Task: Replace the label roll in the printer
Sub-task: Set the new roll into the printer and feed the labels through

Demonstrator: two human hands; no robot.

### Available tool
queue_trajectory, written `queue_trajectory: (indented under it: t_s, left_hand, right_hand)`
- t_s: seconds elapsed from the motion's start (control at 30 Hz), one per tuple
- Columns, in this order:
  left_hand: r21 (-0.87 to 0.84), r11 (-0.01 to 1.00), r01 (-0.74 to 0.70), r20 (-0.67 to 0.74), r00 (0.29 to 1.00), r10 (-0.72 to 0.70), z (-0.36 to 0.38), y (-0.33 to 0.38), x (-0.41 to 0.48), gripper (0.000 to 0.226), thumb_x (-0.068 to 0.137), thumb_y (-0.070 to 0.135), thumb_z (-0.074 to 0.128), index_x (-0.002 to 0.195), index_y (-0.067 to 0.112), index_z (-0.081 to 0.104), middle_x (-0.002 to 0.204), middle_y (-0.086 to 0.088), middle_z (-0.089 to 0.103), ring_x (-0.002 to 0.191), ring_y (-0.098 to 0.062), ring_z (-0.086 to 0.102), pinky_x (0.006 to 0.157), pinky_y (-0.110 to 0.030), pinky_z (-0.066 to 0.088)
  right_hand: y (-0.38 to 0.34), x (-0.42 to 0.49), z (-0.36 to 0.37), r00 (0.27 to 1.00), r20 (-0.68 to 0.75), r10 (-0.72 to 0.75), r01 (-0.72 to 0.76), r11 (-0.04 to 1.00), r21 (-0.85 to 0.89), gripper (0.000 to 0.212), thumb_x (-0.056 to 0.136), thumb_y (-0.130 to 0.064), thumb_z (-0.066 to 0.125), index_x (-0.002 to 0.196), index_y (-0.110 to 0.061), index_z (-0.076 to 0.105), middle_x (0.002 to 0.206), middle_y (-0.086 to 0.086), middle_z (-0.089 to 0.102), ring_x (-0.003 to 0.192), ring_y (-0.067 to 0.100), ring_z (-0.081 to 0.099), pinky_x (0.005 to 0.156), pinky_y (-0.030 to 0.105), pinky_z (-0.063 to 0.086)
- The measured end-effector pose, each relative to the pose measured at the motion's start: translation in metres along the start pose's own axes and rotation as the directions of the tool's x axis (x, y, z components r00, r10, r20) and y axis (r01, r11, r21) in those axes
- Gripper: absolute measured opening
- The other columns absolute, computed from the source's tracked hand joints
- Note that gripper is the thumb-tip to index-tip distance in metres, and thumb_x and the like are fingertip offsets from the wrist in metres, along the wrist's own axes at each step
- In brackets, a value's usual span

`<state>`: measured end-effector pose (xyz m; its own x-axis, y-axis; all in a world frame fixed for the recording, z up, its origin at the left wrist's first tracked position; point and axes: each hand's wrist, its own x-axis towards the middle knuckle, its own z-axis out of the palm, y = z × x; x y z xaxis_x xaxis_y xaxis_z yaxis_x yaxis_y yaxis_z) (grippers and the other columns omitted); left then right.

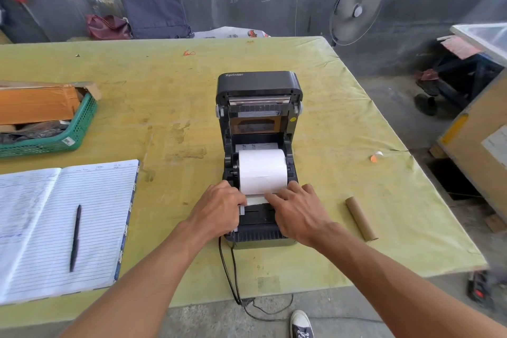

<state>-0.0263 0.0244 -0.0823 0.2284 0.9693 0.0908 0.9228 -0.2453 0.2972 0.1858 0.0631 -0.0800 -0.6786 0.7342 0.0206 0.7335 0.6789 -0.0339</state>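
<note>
A black label printer [258, 85] stands on the yellow-green table [170, 107] with its lid tipped up and back. A full white label roll [262, 170] sits in the open bay between the side holders. The roll's loose end [256, 199] lies over the front feed area. My left hand [219, 207] rests at the left side of the feed path, fingers pinching the paper's left edge by the guide. My right hand [297, 207] lies flat on the right side, fingertips pressing the paper end down. An empty brown cardboard core [360, 218] lies on the table right of the printer.
An open lined notebook [63, 228] with a black pen [75, 237] lies at the left. A green basket [55, 129] holding a cardboard box stands further back left. The printer's black cables [230, 274] hang off the near edge. A fan [356, 8] stands behind the table's right corner.
</note>
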Motion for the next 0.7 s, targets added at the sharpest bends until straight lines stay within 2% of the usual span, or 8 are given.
queue_trajectory:
  t_s: [0.13,0.27,0.4,0.53,0.6,0.7]
  left_hand:
    - [-0.051,0.998,0.042,0.005,0.999,-0.041,-0.003,0.002,0.002,0.045,0.08,-0.004,0.048,0.113,0.015,0.071,0.096,0.0,0.074,0.089,-0.018,0.052,0.084,-0.039,0.049]
    - [-0.026,0.998,0.049,0.006,0.999,-0.049,0.002,0.015,0.003,0.034,0.082,-0.003,0.045,0.094,0.015,0.071,0.083,-0.001,0.068,0.083,-0.017,0.046,0.079,-0.037,0.049]
    - [-0.019,0.997,0.08,0.02,0.997,-0.08,0.013,0.021,-0.001,0.038,0.083,0.006,0.044,0.106,0.02,0.071,0.098,0.008,0.071,0.097,-0.013,0.047,0.09,-0.028,0.037]
    - [-0.013,0.997,0.072,0.012,0.997,-0.071,0.015,0.025,-0.005,0.038,0.08,0.008,0.043,0.102,0.016,0.073,0.1,0.008,0.072,0.097,-0.012,0.044,0.093,-0.031,0.04]
    - [0.014,0.999,0.034,0.008,0.999,-0.034,0.015,0.028,-0.011,0.04,0.078,0.011,0.042,0.104,0.015,0.073,0.104,0.008,0.072,0.099,-0.013,0.046,0.093,-0.034,0.042]
    - [0.061,0.998,0.012,0.004,1.0,-0.012,0.015,0.027,-0.014,0.037,0.083,0.016,0.044,0.109,0.017,0.07,0.108,0.009,0.071,0.103,-0.015,0.048,0.091,-0.034,0.041]
  right_hand:
    - [-0.007,-0.001,0.006,1.0,0.015,0.024,-0.024,1.0,0.019,0.029,0.095,-0.023,0.046,0.118,-0.019,0.063,0.116,-0.002,0.063,0.11,0.026,0.045,0.088,0.042,0.039]
    - [-0.008,-0.004,0.01,1.0,0.007,0.016,-0.016,0.999,0.032,0.027,0.095,-0.023,0.045,0.115,-0.02,0.063,0.114,-0.008,0.065,0.109,0.023,0.045,0.088,0.04,0.039]
    - [-0.004,-0.009,0.011,1.0,-0.005,-0.017,0.018,0.998,0.054,0.026,0.094,-0.024,0.044,0.109,-0.022,0.065,0.11,-0.012,0.065,0.104,0.02,0.045,0.086,0.039,0.04]
    - [-0.005,-0.008,0.009,0.999,-0.032,0.005,-0.003,0.997,0.075,0.022,0.095,-0.026,0.044,0.102,-0.02,0.064,0.105,-0.007,0.068,0.099,0.022,0.048,0.081,0.039,0.042]
    - [-0.007,-0.005,0.009,0.999,-0.035,0.028,-0.025,0.994,0.103,0.022,0.099,-0.028,0.047,0.109,-0.019,0.064,0.109,-0.005,0.069,0.103,0.024,0.05,0.081,0.04,0.043]
    - [-0.004,0.003,0.005,1.0,0.013,0.009,-0.01,0.994,0.108,0.02,0.102,-0.028,0.049,0.105,-0.02,0.066,0.108,-0.006,0.067,0.108,0.023,0.049,0.08,0.036,0.039]
